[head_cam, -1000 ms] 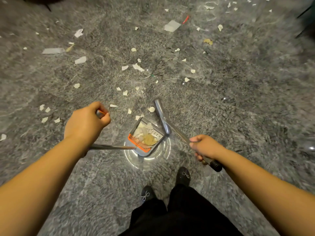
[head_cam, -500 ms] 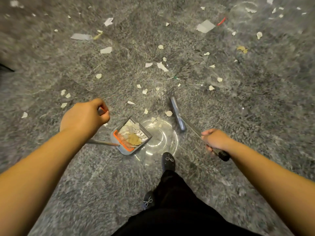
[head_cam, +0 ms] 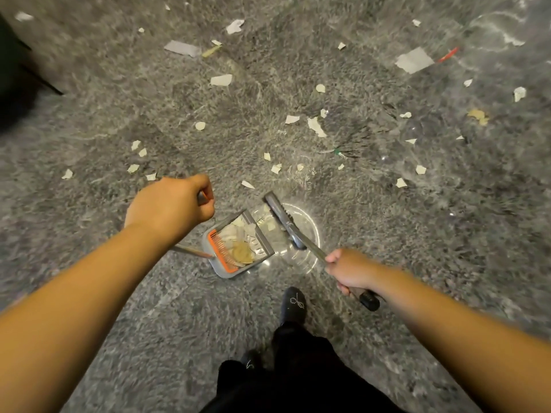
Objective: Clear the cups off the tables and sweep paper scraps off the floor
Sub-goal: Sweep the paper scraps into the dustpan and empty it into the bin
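paper scraps (head_cam: 221,80) scattered, dark furniture (head_cam: 12,84) left

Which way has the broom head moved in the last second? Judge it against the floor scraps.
Yes: leftward, closer to the pointed scrap and the dustpan; the broom head now nears its mouth.

White torn paper scraps (head_cam: 221,80) lie scattered across the grey floor (head_cam: 89,293); some fill the dustpan (head_cam: 238,248).

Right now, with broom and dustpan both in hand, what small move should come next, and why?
Probably draw the broom head toward the dustpan: a scrap or two lie between them at the pan's open edge. The right hand grips the broom, the left hand the pan's handle.
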The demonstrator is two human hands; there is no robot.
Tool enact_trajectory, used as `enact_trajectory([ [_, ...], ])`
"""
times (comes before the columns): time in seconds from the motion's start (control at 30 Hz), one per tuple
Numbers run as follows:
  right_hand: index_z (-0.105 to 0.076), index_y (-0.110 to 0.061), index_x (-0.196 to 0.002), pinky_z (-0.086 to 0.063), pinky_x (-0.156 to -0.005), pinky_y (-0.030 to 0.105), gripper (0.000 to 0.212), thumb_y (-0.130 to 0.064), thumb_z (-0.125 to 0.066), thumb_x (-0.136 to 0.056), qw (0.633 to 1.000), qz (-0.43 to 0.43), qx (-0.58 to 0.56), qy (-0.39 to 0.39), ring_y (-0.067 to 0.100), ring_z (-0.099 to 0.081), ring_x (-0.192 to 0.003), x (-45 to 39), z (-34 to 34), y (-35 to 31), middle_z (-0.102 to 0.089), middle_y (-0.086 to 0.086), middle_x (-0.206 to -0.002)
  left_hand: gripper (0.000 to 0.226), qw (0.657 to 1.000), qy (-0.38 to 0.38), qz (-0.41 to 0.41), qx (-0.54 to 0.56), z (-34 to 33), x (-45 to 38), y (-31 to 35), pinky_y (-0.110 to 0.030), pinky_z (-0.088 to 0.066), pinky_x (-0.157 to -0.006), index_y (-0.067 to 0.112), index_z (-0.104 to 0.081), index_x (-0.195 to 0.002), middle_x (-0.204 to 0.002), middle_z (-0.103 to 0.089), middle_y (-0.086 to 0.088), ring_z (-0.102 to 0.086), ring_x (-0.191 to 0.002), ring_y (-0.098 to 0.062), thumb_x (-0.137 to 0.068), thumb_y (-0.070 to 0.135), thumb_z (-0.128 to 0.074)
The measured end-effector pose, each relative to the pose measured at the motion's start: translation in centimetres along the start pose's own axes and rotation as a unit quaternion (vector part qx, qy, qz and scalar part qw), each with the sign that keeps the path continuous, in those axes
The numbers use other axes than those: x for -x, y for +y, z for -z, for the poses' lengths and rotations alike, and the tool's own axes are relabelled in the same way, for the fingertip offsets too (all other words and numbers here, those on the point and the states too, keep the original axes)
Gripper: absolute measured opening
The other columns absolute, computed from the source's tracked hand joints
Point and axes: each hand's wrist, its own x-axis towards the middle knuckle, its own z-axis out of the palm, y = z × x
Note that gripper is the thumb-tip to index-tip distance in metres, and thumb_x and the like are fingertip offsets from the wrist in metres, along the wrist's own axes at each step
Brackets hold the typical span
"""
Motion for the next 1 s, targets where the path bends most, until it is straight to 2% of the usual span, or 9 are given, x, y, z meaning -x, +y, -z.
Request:
enact_trajectory([
  [0.1, -0.052, -0.007, -0.125, -0.048, -0.059, 0.022, 0.032, -0.027, -0.045, -0.101, 0.999, 0.021, -0.001, -0.029, 0.010, -0.059, -0.053, 0.1, -0.2, -1.0, -0.068, 0.007, -0.076, 0.010, 1.000, -0.005, 0.003, 0.004, 0.4, -0.5, 0.0, -0.028, -0.037, -0.051, 0.031, -0.056, -0.084, -0.074, -0.067, 0.003, -0.058, -0.066, -0.027, -0.085, 0.035, -0.065],
  [0.23, -0.048, -0.016, -0.134, -0.045, -0.041, 0.018, 0.036, -0.022, -0.051, -0.098, 0.995, 0.011, -0.082, -0.053, 0.005, -0.055, -0.040, 0.2, 0.0, -1.5, -0.063, 0.004, -0.070, 0.013, 1.000, -0.004, 0.004, 0.010, 0.5, -0.6, -0.4, -0.025, -0.032, -0.047, 0.034, -0.054, -0.082, -0.067, -0.060, 0.010, -0.053, -0.061, -0.021, -0.085, 0.036, -0.066],
  [0.33, -0.049, -0.015, -0.132, -0.047, -0.043, 0.018, 0.035, -0.021, -0.053, -0.098, 0.994, 0.028, -0.088, -0.059, 0.005, -0.055, -0.042, 0.8, -0.2, -1.5, -0.063, 0.004, -0.072, 0.013, 1.000, 0.007, 0.017, 0.014, 0.6, -0.2, -1.2, -0.021, -0.028, -0.047, 0.036, -0.057, -0.082, -0.062, -0.052, 0.015, -0.048, -0.060, -0.017, -0.083, 0.039, -0.069],
  [0.43, -0.049, -0.015, -0.131, -0.051, -0.052, 0.024, 0.034, -0.021, -0.053, -0.098, 0.994, 0.041, -0.091, -0.052, 0.012, -0.058, -0.054, 1.4, -0.1, -1.6, -0.066, 0.009, -0.079, 0.016, 0.999, 0.013, 0.033, 0.026, 0.8, 0.8, -2.4, -0.025, -0.035, -0.050, 0.038, -0.056, -0.080, -0.063, -0.052, 0.015, -0.047, -0.059, -0.018, -0.081, 0.037, -0.072],
  [0.5, -0.048, -0.015, -0.131, -0.050, -0.050, 0.026, 0.034, -0.021, -0.051, -0.098, 0.994, 0.045, -0.091, -0.047, 0.014, -0.059, -0.056, 1.8, 0.4, -1.8, -0.067, 0.013, -0.086, 0.015, 0.998, 0.020, 0.055, 0.036, 0.9, 1.8, -3.1, -0.027, -0.040, -0.051, 0.036, -0.059, -0.082, -0.063, -0.054, 0.014, -0.048, -0.058, -0.019, -0.081, 0.035, -0.073],
  [0.63, -0.048, -0.020, -0.129, -0.045, -0.041, 0.021, 0.031, -0.022, -0.051, -0.098, 0.994, 0.053, -0.088, -0.036, 0.008, -0.054, -0.040, 2.2, 1.6, -2.3, -0.061, 0.005, -0.066, 0.014, 0.992, 0.027, 0.103, 0.065, 0.5, 3.6, -4.2, -0.032, -0.047, -0.055, 0.032, -0.060, -0.083, -0.072, -0.067, 0.005, -0.062, -0.068, -0.027, -0.082, 0.033, -0.074],
  [0.77, -0.048, -0.022, -0.130, -0.046, -0.047, 0.021, 0.032, -0.024, -0.051, -0.098, 0.996, 0.067, -0.061, -0.008, 0.009, -0.055, -0.042, 1.6, 2.5, -3.6, -0.063, 0.002, -0.061, 0.017, 0.988, 0.034, 0.130, 0.077, 0.7, 4.1, -5.3, -0.029, -0.038, -0.054, 0.034, -0.056, -0.079, -0.068, -0.060, 0.007, -0.054, -0.064, -0.024, -0.082, 0.034, -0.073],
  [0.87, -0.049, -0.019, -0.131, -0.042, -0.038, 0.015, 0.032, -0.022, -0.050, -0.098, 0.996, 0.073, -0.044, 0.023, 0.007, -0.054, -0.039, 0.6, 3.2, -4.9, -0.061, -0.001, -0.055, 0.012, 0.985, 0.022, 0.154, 0.076, 1.6, 3.8, -6.8, -0.030, -0.041, -0.055, 0.033, -0.060, -0.083, -0.075, -0.066, 0.006, -0.058, -0.068, -0.025, -0.083, 0.038, -0.070],
  [1.0, -0.047, -0.012, -0.135, -0.041, -0.036, 0.017, 0.036, -0.016, -0.049, -0.099, 0.996, 0.063, -0.043, 0.042, 0.010, -0.053, -0.042, -1.1, 3.7, -7.0, -0.060, 0.003, -0.064, 0.012, 0.984, 0.013, 0.159, 0.079, 2.4, 3.1, -8.8, -0.031, -0.041, -0.055, 0.033, -0.058, -0.082, -0.070, -0.064, 0.006, -0.057, -0.065, -0.023, -0.084, 0.035, -0.070],
])
